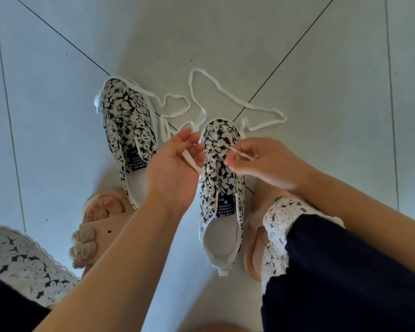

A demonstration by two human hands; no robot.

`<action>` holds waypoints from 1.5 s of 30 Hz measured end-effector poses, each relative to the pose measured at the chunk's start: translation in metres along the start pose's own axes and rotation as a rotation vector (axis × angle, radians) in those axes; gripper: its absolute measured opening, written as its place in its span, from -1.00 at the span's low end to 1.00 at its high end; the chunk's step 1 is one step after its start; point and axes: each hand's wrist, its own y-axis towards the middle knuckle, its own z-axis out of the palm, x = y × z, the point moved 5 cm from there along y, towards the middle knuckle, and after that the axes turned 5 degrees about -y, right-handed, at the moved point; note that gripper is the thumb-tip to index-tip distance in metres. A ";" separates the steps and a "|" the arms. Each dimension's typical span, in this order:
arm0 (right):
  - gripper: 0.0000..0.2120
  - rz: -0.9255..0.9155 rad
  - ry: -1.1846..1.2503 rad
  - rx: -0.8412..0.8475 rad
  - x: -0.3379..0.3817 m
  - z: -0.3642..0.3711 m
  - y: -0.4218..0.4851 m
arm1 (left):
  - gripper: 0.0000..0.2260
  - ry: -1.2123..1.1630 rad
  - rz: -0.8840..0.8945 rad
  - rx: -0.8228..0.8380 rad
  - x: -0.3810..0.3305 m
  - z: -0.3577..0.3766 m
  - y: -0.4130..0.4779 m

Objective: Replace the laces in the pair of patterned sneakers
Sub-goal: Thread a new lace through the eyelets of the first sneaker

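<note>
The fingers (186, 137) of the left hand (170, 168) were loosely curled round a strand of white lace (225, 93). Those of the right hand (264, 164) pinched its tip between thumb and forefinger. In the head view, the near sneaker (222, 185) lay between the two hands and just under the fingertips, its toe pointing away from us. The far sneaker (127, 125) lay just beyond the left fingers, on its side on the floor (321, 56).

We judged the job barely begun. Below the right fingers a row of eyelets on the near sneaker stood bare, so at most the toe-end pair was threaded. The far sneaker showed open eyelets and no lace through them. Most of the lace trailed in loose loops on the floor beyond both hands.

The fingers covered the toe-end eyelets, so we could not tell whether the tip was going in. The right hand was blurred. We could not tell whether the loops were one lace or two, or old or new. A trouser leg cut off the ground beside the right wrist.
</note>
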 end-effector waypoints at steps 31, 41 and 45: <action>-0.81 0.009 -0.215 -0.268 0.003 0.023 0.016 | -0.86 1.558 0.411 0.046 -0.013 -0.007 -0.001; -0.76 0.190 0.270 -0.207 -0.010 0.033 0.015 | -0.83 1.606 0.438 -0.073 -0.014 -0.016 0.008; -0.77 0.192 0.384 -0.226 -0.011 0.036 0.013 | -0.78 1.764 0.508 -0.016 -0.013 -0.006 0.010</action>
